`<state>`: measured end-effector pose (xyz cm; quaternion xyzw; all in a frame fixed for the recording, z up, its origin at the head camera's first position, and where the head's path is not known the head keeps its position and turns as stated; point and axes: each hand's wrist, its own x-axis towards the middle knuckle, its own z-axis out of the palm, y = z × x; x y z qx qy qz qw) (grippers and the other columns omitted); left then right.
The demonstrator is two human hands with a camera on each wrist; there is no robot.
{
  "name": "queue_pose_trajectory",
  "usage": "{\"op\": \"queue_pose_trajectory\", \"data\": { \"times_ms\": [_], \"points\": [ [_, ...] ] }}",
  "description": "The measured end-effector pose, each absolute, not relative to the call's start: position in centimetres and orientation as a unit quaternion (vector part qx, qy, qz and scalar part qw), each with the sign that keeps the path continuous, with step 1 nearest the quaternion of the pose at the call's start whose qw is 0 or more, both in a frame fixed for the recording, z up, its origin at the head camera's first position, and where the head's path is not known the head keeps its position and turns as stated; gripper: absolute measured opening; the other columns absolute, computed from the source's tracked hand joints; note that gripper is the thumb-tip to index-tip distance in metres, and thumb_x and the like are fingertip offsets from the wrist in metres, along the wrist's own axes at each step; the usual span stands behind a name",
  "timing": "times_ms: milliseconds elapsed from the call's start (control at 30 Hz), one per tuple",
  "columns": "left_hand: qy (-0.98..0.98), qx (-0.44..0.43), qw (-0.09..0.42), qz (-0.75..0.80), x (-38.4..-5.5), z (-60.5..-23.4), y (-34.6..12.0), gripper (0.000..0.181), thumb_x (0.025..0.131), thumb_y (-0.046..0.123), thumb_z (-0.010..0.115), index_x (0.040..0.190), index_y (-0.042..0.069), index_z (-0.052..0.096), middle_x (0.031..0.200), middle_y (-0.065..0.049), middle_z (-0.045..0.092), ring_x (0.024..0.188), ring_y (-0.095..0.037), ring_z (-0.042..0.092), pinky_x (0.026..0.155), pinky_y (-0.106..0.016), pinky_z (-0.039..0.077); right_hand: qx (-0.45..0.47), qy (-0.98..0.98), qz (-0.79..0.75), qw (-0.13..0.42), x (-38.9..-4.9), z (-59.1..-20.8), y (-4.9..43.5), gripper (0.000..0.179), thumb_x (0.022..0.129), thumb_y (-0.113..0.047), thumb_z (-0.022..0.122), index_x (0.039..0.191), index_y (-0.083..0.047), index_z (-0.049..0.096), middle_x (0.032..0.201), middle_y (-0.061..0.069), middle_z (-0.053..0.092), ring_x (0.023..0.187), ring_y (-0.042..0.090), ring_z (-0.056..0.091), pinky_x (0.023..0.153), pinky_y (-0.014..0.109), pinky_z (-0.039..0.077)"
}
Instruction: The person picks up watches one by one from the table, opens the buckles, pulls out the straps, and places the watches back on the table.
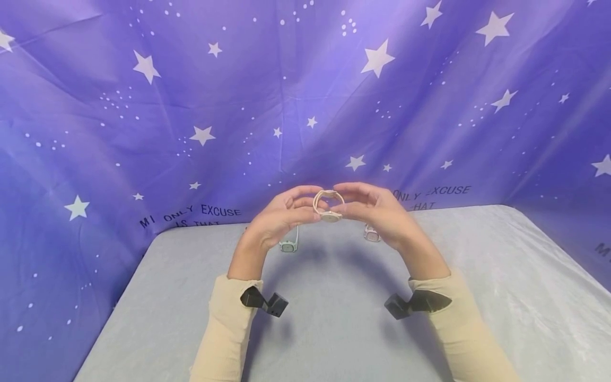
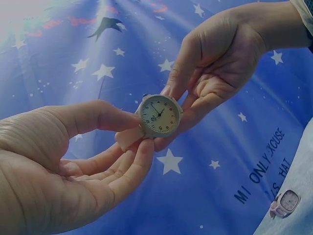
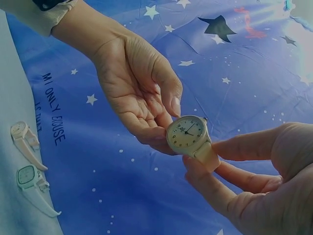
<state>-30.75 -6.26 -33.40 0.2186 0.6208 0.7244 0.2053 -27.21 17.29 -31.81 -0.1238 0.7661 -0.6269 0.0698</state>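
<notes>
Both hands hold up a cream wristwatch (image 1: 330, 217) above the table, its strap bent round into a loop. Its round dial (image 2: 160, 113) has dark numerals and hands. My left hand (image 1: 281, 212) pinches one side of the watch between thumb and fingers, with the strap (image 2: 129, 137) at its fingertips. From the other side my right hand (image 1: 379, 212) grips it, thumb and fingers on the case and strap (image 3: 208, 157). The curled fingers partly hide the back of the strap.
On the table (image 1: 334, 329) behind the hands lie a mint-green square watch (image 1: 288, 247) and a pinkish square watch (image 1: 372, 234). A pale round watch (image 3: 20, 130) lies beside the green one. A purple star-printed cloth (image 1: 286, 79) hangs behind the table.
</notes>
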Motion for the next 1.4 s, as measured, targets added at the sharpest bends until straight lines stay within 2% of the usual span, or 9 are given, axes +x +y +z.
{"op": "queue_pose_trajectory", "data": {
  "times_ms": [300,467,667,800,900,967,1100,1300,1400],
  "points": [
    [0.621,0.203,0.211,0.727,-30.85,-33.27,-6.20,0.052,0.093,-0.007,0.061,0.143,-0.010,0.048,0.106,-0.002,0.072,0.101,-0.012,0.070,0.106,-0.036,0.054,-0.132,0.759,-0.635,0.065,-27.28,-31.94,17.36,0.056,0.091,-0.010,0.073,0.144,-0.008,0.053,0.134,0.018,0.065,0.113,0.021,0.069,0.111,0.049,0.047],
    [0.621,0.195,0.205,0.731,-30.79,-33.25,-6.16,0.044,0.096,-0.003,0.058,0.138,-0.014,0.051,0.105,-0.003,0.072,0.098,-0.013,0.071,0.104,-0.036,0.055,-0.142,0.755,-0.637,0.065,-27.30,-31.94,17.30,0.056,0.093,-0.006,0.071,0.145,-0.005,0.051,0.133,0.020,0.065,0.108,0.017,0.071,0.107,0.042,0.051],
    [0.625,0.202,0.204,0.726,-30.91,-33.48,-6.11,0.045,0.096,-0.004,0.059,0.138,-0.016,0.049,0.105,-0.002,0.072,0.099,-0.013,0.071,0.105,-0.037,0.055,-0.137,0.755,-0.638,0.069,-27.12,-31.84,17.42,0.057,0.092,-0.007,0.071,0.145,-0.008,0.051,0.135,0.022,0.063,0.115,0.026,0.069,0.110,0.046,0.048],
    [0.632,0.202,0.200,0.720,-30.98,-33.57,-6.12,0.044,0.095,-0.004,0.061,0.137,-0.015,0.052,0.116,-0.011,0.070,0.101,-0.015,0.071,0.105,-0.037,0.055,-0.138,0.752,-0.640,0.075,-27.10,-31.73,17.40,0.056,0.093,-0.005,0.070,0.146,-0.007,0.051,0.136,0.025,0.061,0.113,0.024,0.070,0.112,0.052,0.045],
    [0.641,0.200,0.193,0.716,-31.03,-33.61,-6.27,0.043,0.094,-0.004,0.063,0.135,-0.012,0.054,0.127,-0.021,0.066,0.103,-0.016,0.071,0.105,-0.038,0.055,-0.139,0.752,-0.640,0.077,-27.17,-31.70,17.25,0.057,0.093,-0.004,0.069,0.146,-0.007,0.051,0.135,0.025,0.061,0.108,0.017,0.071,0.109,0.047,0.048],
    [0.646,0.200,0.190,0.712,-31.05,-33.62,-6.29,0.044,0.093,-0.004,0.064,0.135,-0.011,0.055,0.130,-0.023,0.065,0.106,-0.019,0.071,0.105,-0.038,0.054,-0.138,0.754,-0.638,0.076,-27.18,-31.66,17.23,0.058,0.092,-0.003,0.070,0.146,-0.007,0.050,0.134,0.025,0.062,0.107,0.016,0.070,0.106,0.043,0.050],
    [0.659,0.196,0.185,0.702,-31.04,-33.66,-6.25,0.045,0.090,-0.004,0.067,0.134,-0.008,0.058,0.123,-0.018,0.070,0.110,-0.023,0.071,0.107,-0.040,0.053,-0.141,0.760,-0.631,0.071,-27.09,-31.64,17.22,0.058,0.091,-0.004,0.071,0.146,-0.008,0.051,0.132,0.022,0.064,0.109,0.018,0.070,0.104,0.039,0.052],
    [0.670,0.207,0.172,0.692,-30.89,-33.71,-6.08,0.045,0.089,-0.003,0.069,0.132,-0.010,0.059,0.119,-0.021,0.072,0.099,-0.015,0.072,0.106,-0.041,0.053,-0.162,0.772,-0.613,0.051,-27.02,-31.76,17.13,0.054,0.092,-0.006,0.072,0.143,-0.007,0.054,0.128,0.021,0.067,0.114,0.027,0.069,0.100,0.035,0.056],
    [0.675,0.220,0.162,0.686,-30.92,-33.84,-6.06,0.043,0.089,-0.004,0.070,0.130,-0.010,0.060,0.115,-0.016,0.075,0.100,-0.016,0.073,0.105,-0.041,0.054,-0.167,0.779,-0.603,0.032,-27.04,-31.86,16.94,0.050,0.093,-0.009,0.073,0.140,-0.008,0.058,0.125,0.023,0.068,0.112,0.025,0.071,0.097,0.032,0.057]
  ]
}}
